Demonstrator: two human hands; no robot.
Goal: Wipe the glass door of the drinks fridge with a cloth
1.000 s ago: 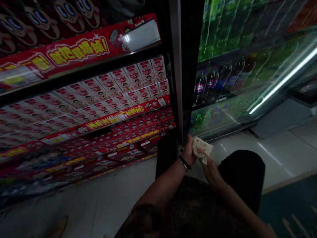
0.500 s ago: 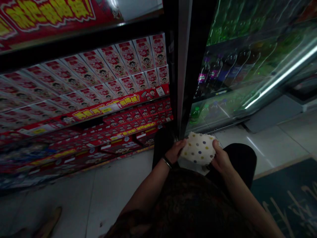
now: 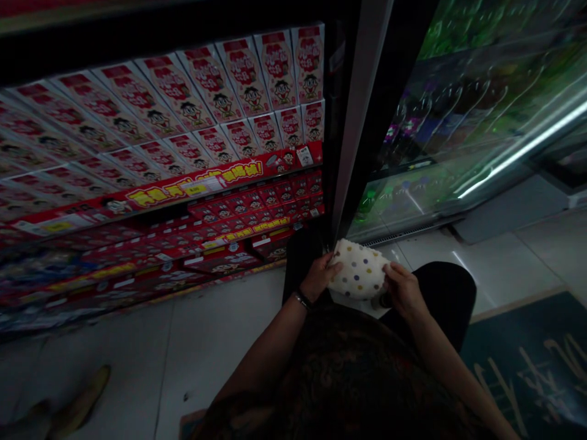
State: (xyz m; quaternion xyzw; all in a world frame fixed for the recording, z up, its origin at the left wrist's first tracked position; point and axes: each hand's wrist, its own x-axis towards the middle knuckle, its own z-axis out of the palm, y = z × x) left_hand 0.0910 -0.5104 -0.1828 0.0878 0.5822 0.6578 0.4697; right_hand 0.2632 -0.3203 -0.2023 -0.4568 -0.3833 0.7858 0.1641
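Both forearms are bare, with no sleeves reaching them. A dark band with a pale glint circles the left wrist [image 3: 301,299], at eleven o'clock from the torso. The top [image 3: 348,379] is dark with a faint mottled pattern. Dark trousers [image 3: 447,299] cover the knee at one o'clock.

1. Dim overall; lower frame near-black, the person's dark clothing and forearms barely readable.
2. Main light: a long white tube reflection [image 3: 518,150] streaking across the glass-doored drinks fridge [image 3: 458,122]; green glare washes over bottles behind, detail smeared.
3. Pale glossy floor tiles [image 3: 495,263] catch a soft sheen by the fridge base.
4. White polka-dotted cloth [image 3: 358,270] is the brightest spot at centre, sharp enough.
5. Red-and-white cartoon-printed cartons [image 3: 238,79] on shelves: moderately lit at right, fading w/ blur toward left edge.
6. Wide-angle bend: fridge frame and shelves lean, edges stretched.
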